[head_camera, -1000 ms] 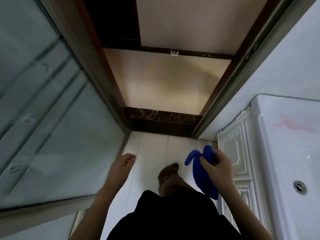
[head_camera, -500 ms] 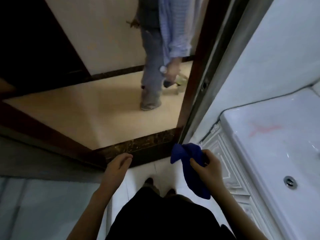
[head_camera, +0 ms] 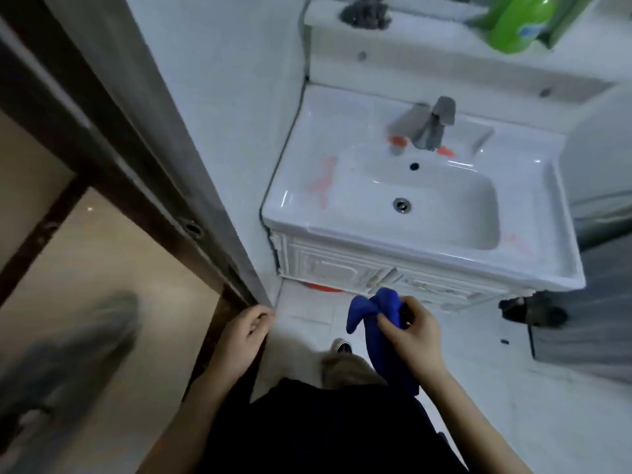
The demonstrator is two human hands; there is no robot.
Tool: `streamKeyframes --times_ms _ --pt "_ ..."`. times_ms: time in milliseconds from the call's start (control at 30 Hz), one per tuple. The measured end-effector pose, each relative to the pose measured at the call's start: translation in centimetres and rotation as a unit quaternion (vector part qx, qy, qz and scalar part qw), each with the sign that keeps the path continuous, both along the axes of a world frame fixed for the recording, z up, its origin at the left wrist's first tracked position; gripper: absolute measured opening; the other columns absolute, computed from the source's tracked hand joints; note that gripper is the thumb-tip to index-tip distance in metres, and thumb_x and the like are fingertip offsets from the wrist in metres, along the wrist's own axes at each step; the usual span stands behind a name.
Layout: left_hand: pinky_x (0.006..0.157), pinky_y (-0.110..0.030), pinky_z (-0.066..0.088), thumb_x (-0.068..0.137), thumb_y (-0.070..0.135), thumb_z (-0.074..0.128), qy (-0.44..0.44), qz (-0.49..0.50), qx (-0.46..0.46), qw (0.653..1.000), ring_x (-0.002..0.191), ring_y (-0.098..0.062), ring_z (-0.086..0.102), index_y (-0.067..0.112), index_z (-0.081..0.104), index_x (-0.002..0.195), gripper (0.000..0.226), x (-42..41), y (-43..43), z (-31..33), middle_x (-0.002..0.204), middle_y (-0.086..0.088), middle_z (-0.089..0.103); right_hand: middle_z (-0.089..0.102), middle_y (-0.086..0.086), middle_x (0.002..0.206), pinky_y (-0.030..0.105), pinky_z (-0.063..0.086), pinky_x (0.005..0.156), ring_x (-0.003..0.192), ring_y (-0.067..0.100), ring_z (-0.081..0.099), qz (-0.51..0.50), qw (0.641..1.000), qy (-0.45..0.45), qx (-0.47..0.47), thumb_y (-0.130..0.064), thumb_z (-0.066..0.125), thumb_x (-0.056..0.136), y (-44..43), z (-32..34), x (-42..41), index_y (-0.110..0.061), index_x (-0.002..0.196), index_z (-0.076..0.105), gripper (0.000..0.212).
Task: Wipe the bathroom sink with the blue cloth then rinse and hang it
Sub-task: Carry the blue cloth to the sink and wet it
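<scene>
The white bathroom sink (head_camera: 297, 206) stands ahead on a white cabinet, with a grey faucet (head_camera: 431, 126) at its back and a drain (head_camera: 401, 204) in the basin. Red smears (head_camera: 323, 181) mark its left rim, and fainter ones its right rim. My right hand (head_camera: 410, 333) is shut on the blue cloth (head_camera: 374, 314), which hangs down below the sink's front edge. My left hand (head_camera: 244, 331) is held low beside the door frame, fingers curled, holding nothing.
A dark door frame (head_camera: 150, 186) runs along the left, with a blurred person's leg (head_camera: 68, 364) beyond it. A green bottle (head_camera: 519, 22) stands on the shelf above the sink. A red object (head_camera: 321, 288) lies under the cabinet. A dark item (head_camera: 531, 311) sits on the floor at right.
The view has swung right from the doorway, bringing the whole sink into sight. My right hand keeps hold of the blue cloth; both hands stay low in front of me.
</scene>
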State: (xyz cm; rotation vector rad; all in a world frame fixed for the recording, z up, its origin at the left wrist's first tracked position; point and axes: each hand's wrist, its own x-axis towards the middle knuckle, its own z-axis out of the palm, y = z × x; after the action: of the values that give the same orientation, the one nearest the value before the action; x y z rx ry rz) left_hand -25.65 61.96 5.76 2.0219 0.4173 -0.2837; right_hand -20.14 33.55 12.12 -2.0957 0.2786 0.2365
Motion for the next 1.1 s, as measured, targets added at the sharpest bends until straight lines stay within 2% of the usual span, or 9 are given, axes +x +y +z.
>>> streamKeyframes --times_ms 67,200,367,500,567,700,800,900,1100 --pt "0.077 -0.009 0.044 0.097 0.023 0.056 -0.01 -0.046 -0.004 0.999 0.094 -0.004 0.063 0.025 0.068 0.101 0.013 3.3 -0.8 0.1 0.099 0.005 0.07 0.064 -0.002 0.068 0.02 0.044 0.057 0.06 0.006 0.058 -0.042 0.999 -0.008 -0.015 -0.008 0.068 0.076 -1.2 0.5 0.1 -0.016 0.076 0.059 0.012" --pt "0.082 -0.027 0.05 0.097 0.023 0.056 -0.021 -0.116 -0.018 0.993 0.092 -0.011 0.064 0.027 0.067 0.099 0.013 9.1 -3.5 -0.2 0.096 0.001 0.071 0.062 -0.006 0.065 0.01 0.041 0.055 0.059 -0.002 0.058 -0.108 0.993 -0.035 -0.013 -0.003 0.067 0.077 -3.4 1.5 1.7 -0.015 0.076 0.058 0.014" --pt "0.084 -0.026 0.048 0.095 0.024 0.058 -0.026 -0.162 -0.011 0.986 0.089 -0.005 0.063 0.025 0.069 0.099 0.011 15.0 -6.9 -1.3 0.095 0.006 0.071 0.06 -0.006 0.063 0.012 0.039 0.055 0.058 0.002 0.054 -0.126 0.991 -0.042 -0.009 -0.004 0.065 0.076 -6.2 1.5 6.7 -0.014 0.073 0.057 0.013" --pt "0.079 -0.017 0.047 0.093 0.027 0.059 -0.034 -0.15 -0.018 0.988 0.089 -0.004 0.063 0.028 0.068 0.093 0.01 20.2 -9.5 -0.8 0.094 0.008 0.071 0.058 -0.011 0.06 0.011 0.04 0.053 0.056 0.002 0.054 -0.09 0.994 -0.055 0.022 -0.003 0.063 0.076 -8.2 3.3 12.4 -0.013 0.075 0.056 0.012" --pt "0.08 -0.018 0.047 0.095 0.025 0.057 -0.045 -0.144 -0.009 0.989 0.089 -0.003 0.064 0.033 0.066 0.091 0.012 23.0 -10.6 -0.2 0.095 0.009 0.071 0.058 -0.008 0.062 0.011 0.041 0.053 0.057 0.004 0.054 -0.07 0.995 -0.066 0.039 -0.003 0.063 0.077 -9.1 4.4 15.6 -0.013 0.077 0.057 0.012" --pt "0.082 -0.016 0.046 0.096 0.023 0.057 -0.065 -0.109 -0.005 0.992 0.092 -0.005 0.063 0.026 0.067 0.097 0.011 28.6 -12.6 1.0 0.098 0.011 0.07 0.062 0.001 0.071 0.014 0.043 0.055 0.063 0.008 0.058 -0.034 0.995 -0.081 0.057 -0.007 0.065 0.078 -10.3 5.6 22.0 -0.016 0.078 0.059 0.011" --pt "0.08 -0.007 0.042 0.096 0.023 0.056 -0.07 -0.09 0.004 0.993 0.095 -0.004 0.062 0.023 0.068 0.1 0.013 32.2 -13.6 1.8 0.101 0.012 0.069 0.065 -0.006 0.073 0.013 0.044 0.058 0.068 0.007 0.062 -0.009 0.995 -0.078 0.062 -0.006 0.064 0.078 -10.4 5.9 26.2 -0.016 0.081 0.06 0.011" --pt "0.081 -0.004 0.041 0.097 0.024 0.055 -0.065 -0.093 0.001 0.994 0.098 -0.001 0.061 0.024 0.068 0.102 0.013 35.8 -14.2 1.7 0.104 0.015 0.068 0.064 -0.011 0.072 0.009 0.043 0.059 0.064 0.0 0.059 0.005 0.995 -0.073 0.066 -0.003 0.064 0.078 -9.9 5.1 30.1 -0.012 0.082 0.06 0.011" --pt "0.081 -0.007 0.04 0.098 0.024 0.053 -0.027 -0.129 0.013 0.991 0.098 0.007 0.057 0.026 0.066 0.103 0.014 42.6 -14.1 -2.4 0.106 0.018 0.065 0.066 -0.016 0.073 0.011 0.041 0.064 0.064 0.003 0.057 0.098 0.991 -0.052 0.074 0.006 0.06 0.077 -7.8 -0.6 35.9 -0.005 0.083 0.057 0.013"
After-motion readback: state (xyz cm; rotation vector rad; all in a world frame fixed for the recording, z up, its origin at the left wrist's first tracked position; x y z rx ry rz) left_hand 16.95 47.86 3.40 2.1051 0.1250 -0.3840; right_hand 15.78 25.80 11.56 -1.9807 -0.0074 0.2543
